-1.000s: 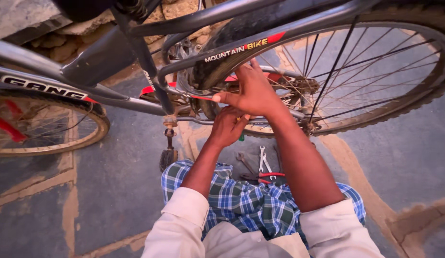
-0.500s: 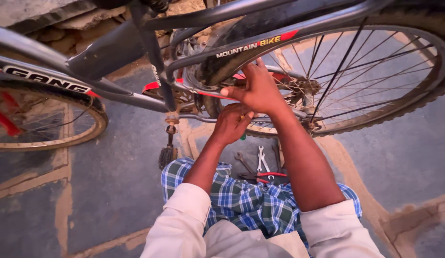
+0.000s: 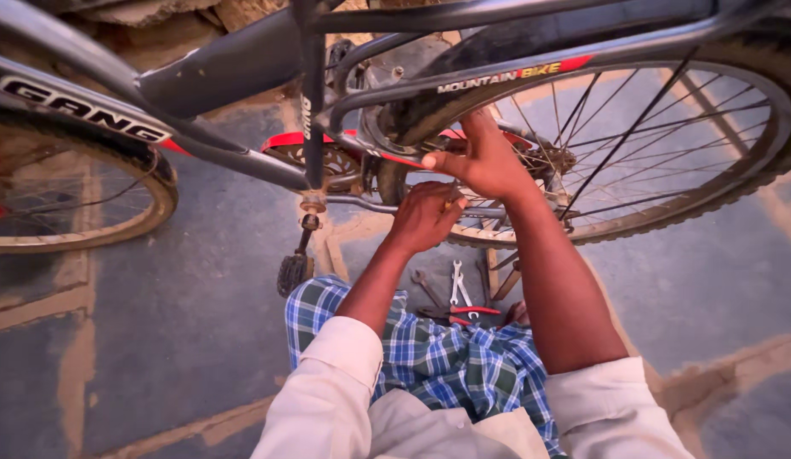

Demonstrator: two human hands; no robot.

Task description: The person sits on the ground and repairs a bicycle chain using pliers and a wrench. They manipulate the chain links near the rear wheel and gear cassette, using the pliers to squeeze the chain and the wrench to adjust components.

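Both hands have kept their places against the bicycle since half a second ago, while the view has slid a little to the right along the frame. Its long axis runs left to right, rear wheel to the right of the hands, a second tyre cut off at the left edge. Spread open, the right hand presses fingers and thumb on the chainstay beside the tyre. Just below it the left hand is clenched around something small and yellowish, too hidden to name. Left of that hand the pedal hangs down. Below both hands spanners and red-handled pliers lie on the floor, partly hidden by the checked cloth; open floor spreads to either side
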